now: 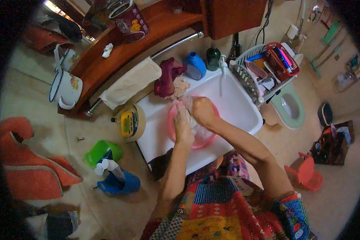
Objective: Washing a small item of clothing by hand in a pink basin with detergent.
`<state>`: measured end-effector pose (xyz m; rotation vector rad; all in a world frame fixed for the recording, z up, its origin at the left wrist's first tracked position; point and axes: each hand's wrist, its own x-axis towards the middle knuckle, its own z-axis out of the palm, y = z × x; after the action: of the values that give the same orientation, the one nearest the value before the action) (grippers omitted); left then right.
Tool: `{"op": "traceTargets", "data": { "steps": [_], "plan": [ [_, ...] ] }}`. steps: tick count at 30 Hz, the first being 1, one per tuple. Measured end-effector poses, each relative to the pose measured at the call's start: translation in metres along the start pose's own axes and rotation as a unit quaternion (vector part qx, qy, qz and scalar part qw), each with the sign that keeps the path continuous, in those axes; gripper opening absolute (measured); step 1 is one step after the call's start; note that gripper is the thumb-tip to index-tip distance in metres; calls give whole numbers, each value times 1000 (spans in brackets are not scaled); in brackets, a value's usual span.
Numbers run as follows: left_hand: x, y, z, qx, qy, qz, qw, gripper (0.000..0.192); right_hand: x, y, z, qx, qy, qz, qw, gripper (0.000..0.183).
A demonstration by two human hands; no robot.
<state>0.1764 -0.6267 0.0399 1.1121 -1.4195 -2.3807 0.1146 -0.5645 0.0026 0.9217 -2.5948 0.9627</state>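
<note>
A pink plastic basin (209,141) with sudsy water stands in the white sink (238,99). Over it, my left hand (183,126) grips a wet, whitish cloth (189,117) covered in foam. My right hand (203,110) is closed in a fist on the same cloth, just right of the left hand and a little higher. Part of the cloth is hidden by the fingers. Behind the basin, a beige cloth (181,87) and a dark maroon cloth (167,78) lie bunched on the sink's back ledge.
A blue bottle (195,66), a green bottle (213,59) and the faucet (223,64) stand along the back. At right, a grey basket (246,64) holds a red basket (280,64). A towel (132,82) hangs on the rail. A yellow container (127,123) sits left of the sink.
</note>
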Motion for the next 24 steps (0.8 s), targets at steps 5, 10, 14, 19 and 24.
{"op": "traceTargets", "data": {
  "steps": [5, 10, 14, 19, 24],
  "plan": [
    [2, 1, -3, -52, -50, 12, 997, 45, -26, -39, -4, 67, 104, -147, 981, 10],
    [16, -1, -16, -104, -137, 12, 985, 50, -8, -29, -9, -15, -22, 10, 1000, 11],
    [11, 5, -12, -125, -141, -14, 982, 46, -19, -23, -9, 26, 105, -140, 984, 14],
    [-9, 28, -2, -105, -39, 4, 994, 50, 2, 3, -48, 388, -148, 178, 892, 18],
    [19, 18, -37, 26, -210, -10, 977, 46, 1, -2, -70, 597, -217, 228, 738, 23]
  ]
}}
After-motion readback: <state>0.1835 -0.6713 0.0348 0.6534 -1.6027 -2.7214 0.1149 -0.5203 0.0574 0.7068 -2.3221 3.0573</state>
